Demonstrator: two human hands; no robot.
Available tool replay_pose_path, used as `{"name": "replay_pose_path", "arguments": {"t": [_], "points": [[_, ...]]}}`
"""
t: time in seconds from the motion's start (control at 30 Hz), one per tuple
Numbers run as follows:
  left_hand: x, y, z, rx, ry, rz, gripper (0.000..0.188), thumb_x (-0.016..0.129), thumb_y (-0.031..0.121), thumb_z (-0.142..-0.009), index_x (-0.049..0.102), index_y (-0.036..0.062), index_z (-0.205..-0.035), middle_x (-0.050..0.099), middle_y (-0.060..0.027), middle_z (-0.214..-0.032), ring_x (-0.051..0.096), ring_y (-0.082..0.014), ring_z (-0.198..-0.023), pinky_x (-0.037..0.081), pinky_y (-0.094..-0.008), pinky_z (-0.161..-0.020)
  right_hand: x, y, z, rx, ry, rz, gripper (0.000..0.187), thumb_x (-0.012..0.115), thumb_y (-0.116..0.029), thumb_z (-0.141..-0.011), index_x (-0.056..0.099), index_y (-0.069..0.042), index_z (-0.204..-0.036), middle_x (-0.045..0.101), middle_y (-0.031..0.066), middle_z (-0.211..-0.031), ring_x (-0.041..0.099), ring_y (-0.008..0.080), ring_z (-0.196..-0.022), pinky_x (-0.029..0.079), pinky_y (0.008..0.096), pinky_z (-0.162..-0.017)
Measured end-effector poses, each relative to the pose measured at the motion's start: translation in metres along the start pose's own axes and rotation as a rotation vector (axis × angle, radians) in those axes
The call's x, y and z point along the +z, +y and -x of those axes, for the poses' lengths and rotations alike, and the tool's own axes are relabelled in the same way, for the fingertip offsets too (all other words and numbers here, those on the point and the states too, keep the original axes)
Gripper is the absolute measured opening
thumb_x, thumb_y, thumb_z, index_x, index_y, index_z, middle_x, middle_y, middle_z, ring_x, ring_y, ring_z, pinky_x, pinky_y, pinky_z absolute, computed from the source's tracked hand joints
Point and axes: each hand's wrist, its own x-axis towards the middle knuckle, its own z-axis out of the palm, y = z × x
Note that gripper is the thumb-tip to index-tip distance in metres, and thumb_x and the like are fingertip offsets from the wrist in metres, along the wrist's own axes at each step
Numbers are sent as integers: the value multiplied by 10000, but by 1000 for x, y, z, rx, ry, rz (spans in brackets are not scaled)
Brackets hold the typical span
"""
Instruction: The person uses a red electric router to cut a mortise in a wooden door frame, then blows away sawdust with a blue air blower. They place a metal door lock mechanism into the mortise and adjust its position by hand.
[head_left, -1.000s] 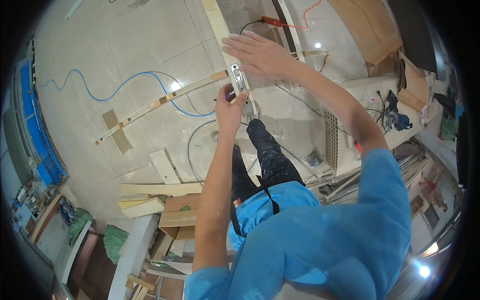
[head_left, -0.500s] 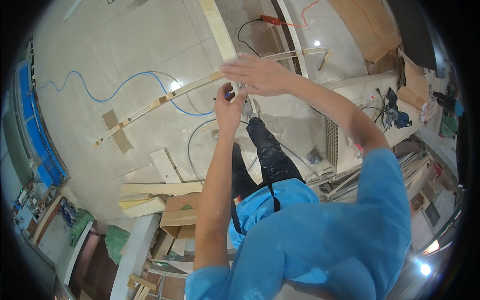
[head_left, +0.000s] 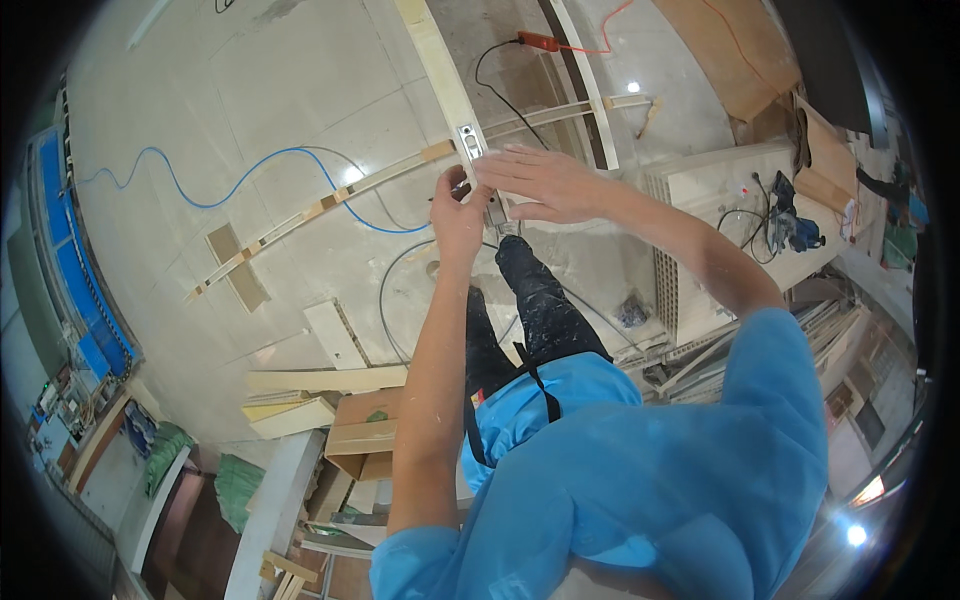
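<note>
A long pale board (head_left: 428, 60) runs away from me, its near end at my hands. Set into its face is a small silver metal plate with an opening (head_left: 468, 141), just beyond my fingers. My left hand (head_left: 458, 218) is at the board's left edge, thumb and fingers curled together around a small dark piece that I cannot make out. Across the board lies my right hand (head_left: 555, 185), flat with its fingers stretched out, their tips close to my left thumb. Below both hands, more metal (head_left: 494, 212) shows at the board's near end.
A long jointed strip (head_left: 320, 207) crosses under the board. A blue hose (head_left: 240, 172) winds over the floor at left. To the right, a blue power tool (head_left: 795, 232) sits on a pale panel stack (head_left: 720, 270). A cardboard box (head_left: 360, 432) stands near my left forearm.
My right hand has slid back toward me and to the right along the board, uncovering the silver plate. My left hand stays nearly in place.
</note>
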Motion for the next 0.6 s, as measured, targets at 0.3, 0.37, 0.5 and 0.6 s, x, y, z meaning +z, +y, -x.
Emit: {"name": "replay_pose_path", "arguments": {"t": [0.3, 0.37, 0.5, 0.6], "points": [[2, 10, 4, -26, 15, 13, 592, 804, 248, -895, 578, -80, -1333, 674, -211, -1253, 672, -295, -1108, 550, -385, -899, 0, 8, -21, 127, 147, 119, 620, 497, -447, -1063, 414, -94, -1566, 384, 62, -1642, 321, 219, -1531, 242, 438, -1284], [2, 12, 5, -13, 23, 3, 577, 798, 243, -900, 583, -81, -1326, 678, -205, -1244, 673, -287, -1096, 549, -383, -895, 3, 4, -8, 98, 130, 112, 625, 521, -433, -1054, 411, -96, -1568, 382, 58, -1644, 312, 212, -1535, 242, 438, -1285], [3, 14, 4, 1, 28, 5, 540, 785, 219, -908, 591, -80, -1313, 683, -194, -1226, 679, -274, -1058, 551, -380, -878, 9, -1, 8, 73, 159, 104, 631, 565, -420, -1033, 429, -97, -1558, 392, 60, -1639, 315, 211, -1535, 242, 443, -1283], [3, 13, 5, 1, 28, 23, 514, 776, 192, -914, 591, -80, -1308, 683, -187, -1223, 681, -258, -1040, 554, -365, -857, 13, -5, 2, 109, 179, 112, 613, 565, -421, -1032, 458, -94, -1540, 403, 59, -1633, 329, 218, -1529, 243, 441, -1282]]}}
